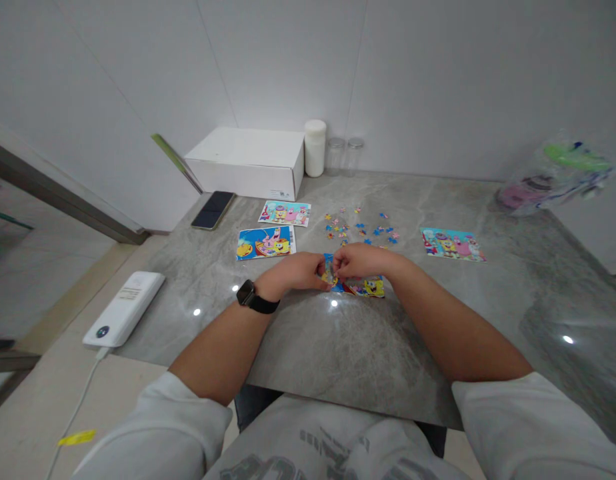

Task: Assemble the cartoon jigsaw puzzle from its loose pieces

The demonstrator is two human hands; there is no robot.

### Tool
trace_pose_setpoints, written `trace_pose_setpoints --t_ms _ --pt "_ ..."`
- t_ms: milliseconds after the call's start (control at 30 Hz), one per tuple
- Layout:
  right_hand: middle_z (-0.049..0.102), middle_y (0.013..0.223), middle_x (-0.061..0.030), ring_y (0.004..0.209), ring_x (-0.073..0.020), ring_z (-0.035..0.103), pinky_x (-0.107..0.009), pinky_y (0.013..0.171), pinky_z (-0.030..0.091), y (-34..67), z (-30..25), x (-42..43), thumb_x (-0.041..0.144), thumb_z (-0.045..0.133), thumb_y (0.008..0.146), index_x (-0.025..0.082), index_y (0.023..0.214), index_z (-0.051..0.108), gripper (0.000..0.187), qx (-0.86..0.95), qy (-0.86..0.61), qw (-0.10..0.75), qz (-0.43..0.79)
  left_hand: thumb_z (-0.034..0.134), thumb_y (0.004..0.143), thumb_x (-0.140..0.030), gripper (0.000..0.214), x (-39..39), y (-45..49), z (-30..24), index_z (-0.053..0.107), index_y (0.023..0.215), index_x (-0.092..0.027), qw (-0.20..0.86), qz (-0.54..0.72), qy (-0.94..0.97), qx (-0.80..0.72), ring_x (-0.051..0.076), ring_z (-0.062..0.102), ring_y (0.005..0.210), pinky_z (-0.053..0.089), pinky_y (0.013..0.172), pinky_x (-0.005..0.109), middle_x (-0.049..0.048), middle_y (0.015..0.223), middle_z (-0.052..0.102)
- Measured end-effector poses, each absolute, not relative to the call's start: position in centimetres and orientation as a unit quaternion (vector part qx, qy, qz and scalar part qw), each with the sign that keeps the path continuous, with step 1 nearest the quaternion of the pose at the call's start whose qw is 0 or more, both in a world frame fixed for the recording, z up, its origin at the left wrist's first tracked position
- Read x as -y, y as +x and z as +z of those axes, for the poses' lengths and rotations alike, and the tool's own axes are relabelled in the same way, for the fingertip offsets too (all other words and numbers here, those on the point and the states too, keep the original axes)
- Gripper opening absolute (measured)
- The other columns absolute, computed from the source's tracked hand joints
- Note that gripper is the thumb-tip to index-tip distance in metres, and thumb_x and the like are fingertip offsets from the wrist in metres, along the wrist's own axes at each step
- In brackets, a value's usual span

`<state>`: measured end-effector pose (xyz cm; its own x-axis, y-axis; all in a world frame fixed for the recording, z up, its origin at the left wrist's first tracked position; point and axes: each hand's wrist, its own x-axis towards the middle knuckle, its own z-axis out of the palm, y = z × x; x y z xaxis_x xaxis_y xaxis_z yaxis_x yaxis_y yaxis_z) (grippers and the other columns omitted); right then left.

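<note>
My left hand (297, 272) and my right hand (359, 261) meet over a partly joined cartoon jigsaw (369, 287) on the grey marble table (338, 340). Both hands have their fingers curled in a pinch on a small puzzle piece (330, 273) at the jigsaw's left edge. A black watch (248, 295) is on my left wrist. Several loose puzzle pieces (361, 227) lie scattered just beyond my hands.
Three cartoon picture cards lie flat: one (266, 242) left of my hands, one (285, 213) behind it, one (453, 244) to the right. A phone (213, 209), white box (248, 162), white canister (315, 148), two jars (344, 155), a plastic bag (553, 177), and a white power bank (124, 309) surround them.
</note>
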<state>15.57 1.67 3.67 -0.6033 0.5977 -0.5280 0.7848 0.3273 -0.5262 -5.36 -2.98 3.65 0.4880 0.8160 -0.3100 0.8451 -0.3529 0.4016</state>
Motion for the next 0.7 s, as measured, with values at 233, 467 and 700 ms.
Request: trace_pose_setpoints --t_ms 233,467,700 --pt "0.077 0.075 -0.0010 0.062 -0.0147 0.066 -0.023 0.057 0.041 15.2 4.2 -1.3 0.023 0.063 0.083 0.020 0.090 0.076 0.016 -0.821 0.425 0.136 -0.356 0.075 0.078 -0.058 0.043 3.2 -5.2 3.6 0.066 0.100 -0.023 0.253 -0.028 0.823 -0.508 0.018 0.060 0.076 0.033 0.061 0.029 0.0001 0.092 0.072" --pt "0.080 0.086 -0.0028 0.074 -0.0168 0.069 -0.025 0.063 0.041 14.7 4.8 -0.9 0.024 0.067 0.082 0.021 0.093 0.080 0.017 -0.851 0.430 0.134 -0.271 0.074 0.078 -0.056 0.040 3.0 -5.3 3.2 0.067 0.099 -0.023 0.250 -0.019 0.826 -0.505 0.017 0.059 0.074 0.032 0.061 0.029 0.0000 0.089 0.071" --pt "0.081 0.088 -0.0028 0.079 -0.0179 0.071 -0.025 0.063 0.040 14.4 4.6 -0.5 0.024 0.069 0.082 0.023 0.093 0.081 0.017 -0.862 0.437 0.119 -0.227 0.074 0.077 -0.055 0.040 3.0 -5.2 3.3 0.068 0.100 -0.023 0.255 -0.023 0.824 -0.506 0.018 0.059 0.074 0.035 0.065 0.029 0.0006 0.089 0.071"
